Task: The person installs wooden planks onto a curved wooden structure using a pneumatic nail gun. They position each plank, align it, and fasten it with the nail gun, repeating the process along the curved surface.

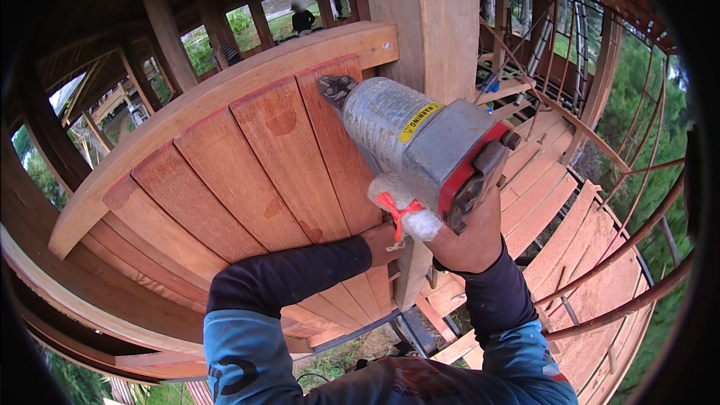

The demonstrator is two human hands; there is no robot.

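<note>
My right hand (pixel 471 236) grips a grey power tool (pixel 420 142) with a red rear band and a yellow label. Its nose touches the upper end of a reddish vertical plank (pixel 334 142) in a wooden panel. A white plastic wrap tied with orange string (pixel 397 214) hangs under the tool. My left hand (pixel 381 242) presses on the lower edge of that same plank, next to a pale wooden post (pixel 431 22). Both forearms wear dark sleeves with blue upper parts.
Several reddish planks (pixel 225 180) sit under a curved pale top rail (pixel 202 97). Loose boards and a plank deck (pixel 555 180) lie to the right, with rusty rebar rails (pixel 637 172) around it. A person (pixel 302 19) stands far off beyond the openings.
</note>
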